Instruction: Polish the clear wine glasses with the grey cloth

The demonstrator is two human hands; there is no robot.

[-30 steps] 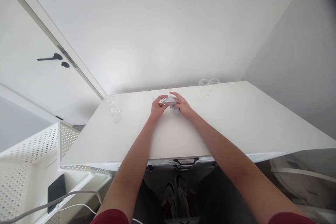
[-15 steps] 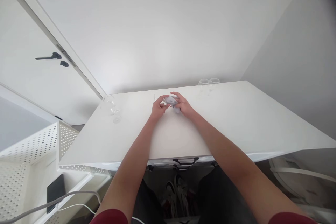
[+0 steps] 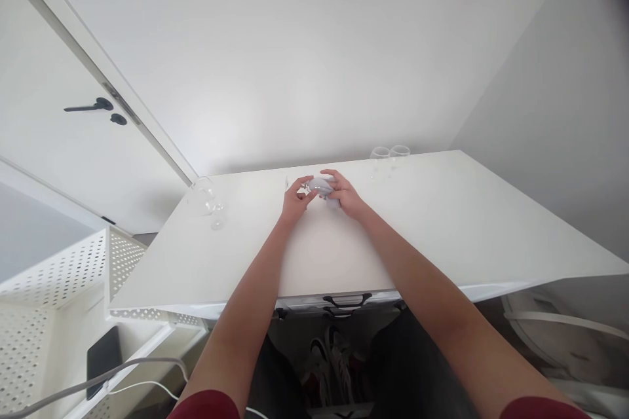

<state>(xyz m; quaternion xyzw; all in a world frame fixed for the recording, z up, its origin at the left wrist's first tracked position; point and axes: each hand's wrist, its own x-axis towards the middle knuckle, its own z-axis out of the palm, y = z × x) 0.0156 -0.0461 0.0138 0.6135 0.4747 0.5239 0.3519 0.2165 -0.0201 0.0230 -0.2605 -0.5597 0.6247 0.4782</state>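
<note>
A clear wine glass is held on its side above the white top. Its foot appears as a thin edge on the left, and its bowl is toward the right. The fingers of my left hand are closed around the glass near the stem end of the bowl. At the other end, my right hand grips a light grey cloth, bunched against the bowl. Whether the cloth is inside the bowl or only around it is hard to make out.
Two stemmed glasses stand at the back right by the wall. More clear glasses are at the left end of the white cabinet top. A perforated white shelf with a black tablet-like object and cables adjoins the left.
The grey cloth has shifted slightly against the bowl, and the right fingers have moved a little. The glass has moved slightly left. My left hand keeps its grip.
</note>
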